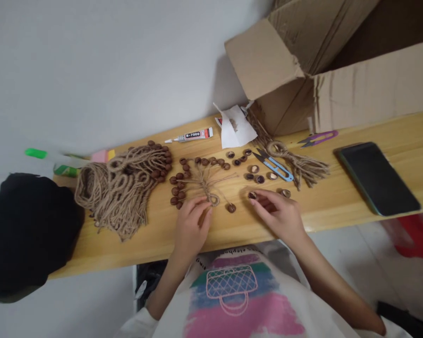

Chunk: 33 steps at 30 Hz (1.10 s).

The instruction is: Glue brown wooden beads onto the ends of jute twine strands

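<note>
The right hand [281, 213] pinches a small brown shell [253, 195] between thumb and fingertip. The left hand [193, 221] touches a ringed cord tassel [207, 188] at its 1 o'clock; cannot tell whether pinched. Brown beads [175, 191] lie at the left hand's 11 o'clock; blue snips [277, 168], right hand's 12; glue tube [193, 135] farther, left hand's 12.

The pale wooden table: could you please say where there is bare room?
Free: between the right hand, tan twine tassel and black rectangular phone; also the front strip between right hand and left hand. Crowded: left and middle, with tan twine bundles and round brown beads.
</note>
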Tool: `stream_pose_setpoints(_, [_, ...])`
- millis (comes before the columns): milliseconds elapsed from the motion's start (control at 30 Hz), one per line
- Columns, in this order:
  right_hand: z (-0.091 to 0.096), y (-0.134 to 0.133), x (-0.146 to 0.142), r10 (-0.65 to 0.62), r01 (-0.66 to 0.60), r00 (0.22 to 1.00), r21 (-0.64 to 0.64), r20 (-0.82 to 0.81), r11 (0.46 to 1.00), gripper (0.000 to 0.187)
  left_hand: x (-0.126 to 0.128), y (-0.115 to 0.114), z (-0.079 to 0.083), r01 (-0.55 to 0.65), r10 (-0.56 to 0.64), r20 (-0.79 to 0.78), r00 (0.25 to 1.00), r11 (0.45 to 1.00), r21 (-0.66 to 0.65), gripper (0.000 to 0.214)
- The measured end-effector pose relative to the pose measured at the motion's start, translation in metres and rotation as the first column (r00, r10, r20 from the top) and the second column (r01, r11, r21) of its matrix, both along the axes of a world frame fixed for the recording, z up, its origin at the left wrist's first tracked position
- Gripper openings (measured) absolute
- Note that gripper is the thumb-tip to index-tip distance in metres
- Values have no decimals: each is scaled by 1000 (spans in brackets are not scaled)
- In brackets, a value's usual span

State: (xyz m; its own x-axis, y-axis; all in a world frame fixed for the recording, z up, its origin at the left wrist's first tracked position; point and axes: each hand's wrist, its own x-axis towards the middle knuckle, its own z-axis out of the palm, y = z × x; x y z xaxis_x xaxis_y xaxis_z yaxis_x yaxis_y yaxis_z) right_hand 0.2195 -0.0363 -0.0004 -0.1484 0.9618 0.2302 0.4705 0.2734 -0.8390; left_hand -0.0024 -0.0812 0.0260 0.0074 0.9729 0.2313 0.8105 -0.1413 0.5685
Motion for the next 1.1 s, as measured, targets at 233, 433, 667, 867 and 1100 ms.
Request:
stream_pose_setpoints(233, [-3,4,-8,11,-22,989,73,149,997,24,7,-2,-12,23,-31,-311,950,999,-30,22])
stream_pose_setpoints(433, [-7,6,-10,9,-23,980,68,199,997,27,3,-4,-12,8,-20,-288,957,999,-45,15])
stream_pose_setpoints(667, [-4,1,-20,-18,-6,978,115,206,993,27,-8,-15,-13,-32,19,-294,956,999,-40,16])
stream_pose_setpoints(867, [6,-9,-40,186,-198,968,60,169,978,21,-18,-25,-16,-58,35,-292,956,996,-69,21])
stream_pose_setpoints(1100, [13,-26,-61,323,-325,935,-8,148,946,20,-31,-37,-16,-76,63,-296,953,997,-32,22])
